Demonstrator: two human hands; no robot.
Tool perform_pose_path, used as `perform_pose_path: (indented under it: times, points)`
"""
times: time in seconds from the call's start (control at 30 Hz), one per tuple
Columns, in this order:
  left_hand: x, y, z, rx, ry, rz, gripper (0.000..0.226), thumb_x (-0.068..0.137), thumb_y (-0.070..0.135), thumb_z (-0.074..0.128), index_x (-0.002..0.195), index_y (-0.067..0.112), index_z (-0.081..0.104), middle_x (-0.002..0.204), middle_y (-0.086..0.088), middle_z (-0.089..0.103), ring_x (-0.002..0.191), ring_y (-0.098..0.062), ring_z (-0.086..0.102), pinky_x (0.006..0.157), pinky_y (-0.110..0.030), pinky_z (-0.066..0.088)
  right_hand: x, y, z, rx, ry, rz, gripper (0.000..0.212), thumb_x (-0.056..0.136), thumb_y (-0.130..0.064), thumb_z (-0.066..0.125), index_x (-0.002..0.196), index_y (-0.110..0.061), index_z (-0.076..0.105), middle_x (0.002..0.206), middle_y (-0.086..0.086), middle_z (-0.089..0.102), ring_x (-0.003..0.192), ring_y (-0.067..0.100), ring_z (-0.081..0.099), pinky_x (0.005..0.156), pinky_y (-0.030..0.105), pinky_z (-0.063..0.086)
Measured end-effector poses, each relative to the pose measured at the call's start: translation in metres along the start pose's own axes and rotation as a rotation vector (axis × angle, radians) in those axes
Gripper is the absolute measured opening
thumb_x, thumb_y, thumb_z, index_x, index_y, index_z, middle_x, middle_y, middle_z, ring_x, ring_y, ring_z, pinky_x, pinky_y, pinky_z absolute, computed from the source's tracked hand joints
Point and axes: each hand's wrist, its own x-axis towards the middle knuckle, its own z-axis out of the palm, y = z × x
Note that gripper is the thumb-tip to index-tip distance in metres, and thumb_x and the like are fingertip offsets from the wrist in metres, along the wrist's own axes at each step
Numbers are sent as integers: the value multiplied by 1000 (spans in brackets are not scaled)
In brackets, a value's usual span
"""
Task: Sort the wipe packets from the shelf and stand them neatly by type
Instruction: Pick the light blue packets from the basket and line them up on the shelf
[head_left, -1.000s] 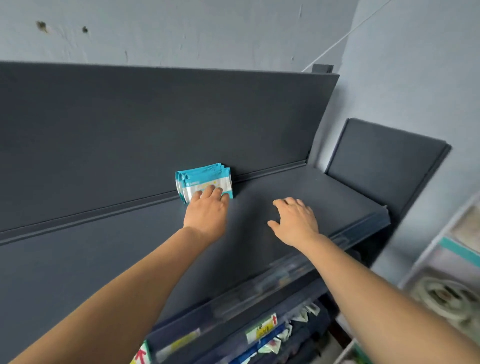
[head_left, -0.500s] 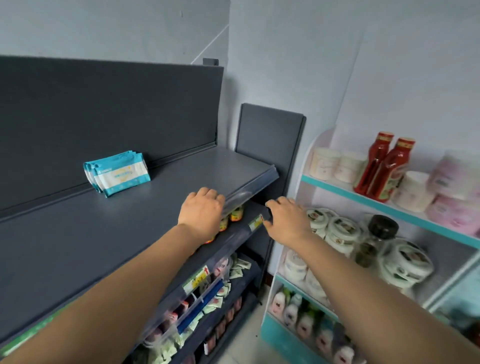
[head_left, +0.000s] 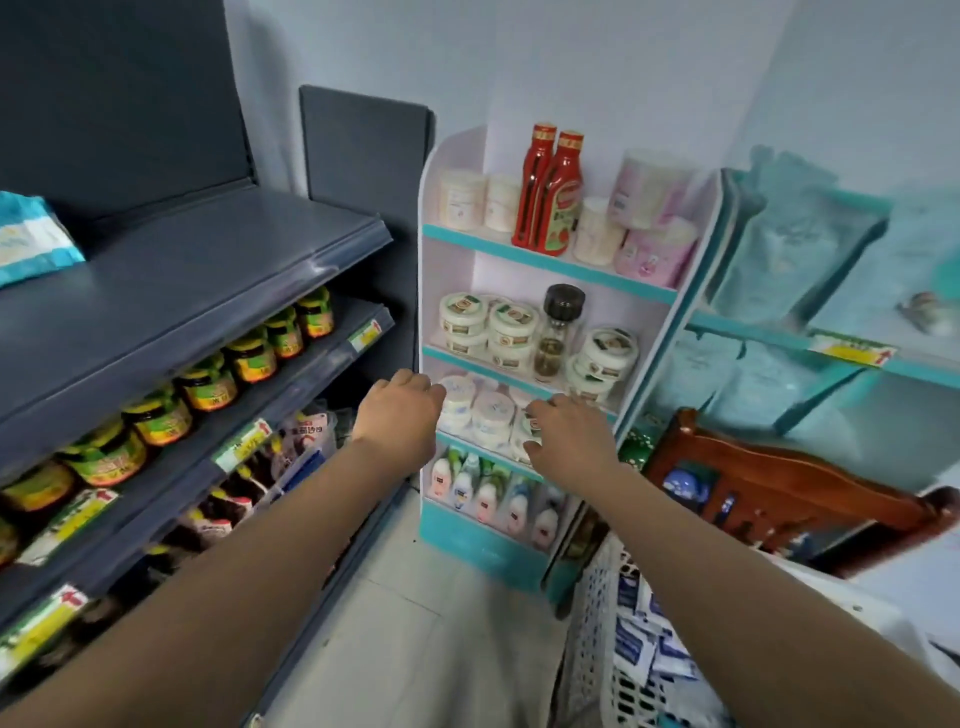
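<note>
2 bare hands are held out in mid-air at about the same height, well apart from each other and empty. The left hand is seen with fingers loosely curled downward. The right hand is relaxed and slightly spread, nothing pinched or gripped. Both are framed against the white tubs of a white-and-teal rack, but no contact with rack or tubs can be made out. The teal-and-white wipe packets are found far left on the dark top shelf, cut off by the frame edge and well apart from either hand. Their count cannot be told, nor whether they stand or lean. They are set towards the back panel, judged so that it props them. 1 white perforated basket is noted low on the right, below the right arm, with blue-and-white sachets heaped loosely inside. These are judged to be the next lot for sorting, though the print is too blurred to confirm. Jars with yellow-green labels are lined up on the shelf beneath. Step in hand is judged as a reach between placements, hands kept free for a fresh pick. Task is judged early: 1 small group shelved, much of the top shelf bare. Loose, slippery sachets may be expected to slide when gathered.
</note>
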Motion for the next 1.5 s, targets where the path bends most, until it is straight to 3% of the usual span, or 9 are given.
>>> perform_pose_path:
  times: [0.1,0.37,0.53,0.73,1.0,1.33,1.5]
  points:
    - [-6,34,9,-9,-24,96,37,87,23,57,123,18,51,125,-3,53,120,-24,44,94,-34,39,-35,23,11,10,-6,82,48,89,-37,58,133,-20,48,135,7,50,125,29,45,100,40,41]
    - [-37,123,36,-54,-60,312,29,85,17,55,114,16,55,114,-4,59,110,-23,51,82,-33,43,-127,70,44,20,-120,279,40,92,-33,54,129,-18,49,124,7,54,119,28,47,94,39,40]
    - [-48,180,55,-70,-113,411,38,87,16,55,125,15,52,120,-5,57,114,-24,49,90,-36,43,-171,110,66,50,-192,375,39,93,-35,54,128,-18,50,122,6,56,117,27,48,94,39,41]
    - [-51,258,87,-85,-209,507,29,88,17,54,118,16,56,116,-4,58,112,-23,51,87,-35,44,-208,175,100,93,-322,457,35,93,-34,53,124,-19,54,116,5,58,112,26,51,92,39,46]
    - [-47,380,148,-166,-404,518,32,86,17,57,118,19,58,119,-3,58,114,-23,49,95,-37,43,-246,284,161,106,-447,435,36,93,-36,50,124,-19,53,117,6,58,113,27,51,89,38,45]
    - [-55,498,224,-212,-672,483,21,91,17,51,112,14,56,110,-8,55,100,-27,53,75,-36,45,-296,387,246,156,-701,474,38,93,-34,53,128,-18,50,122,8,56,115,28,49,91,38,45]
    - [-62,525,266,-305,-805,473,28,87,17,55,114,13,58,107,-8,58,96,-27,56,73,-37,50,-313,405,276,250,-763,640,43,90,-34,59,128,-17,51,119,9,56,111,28,52,87,37,47]
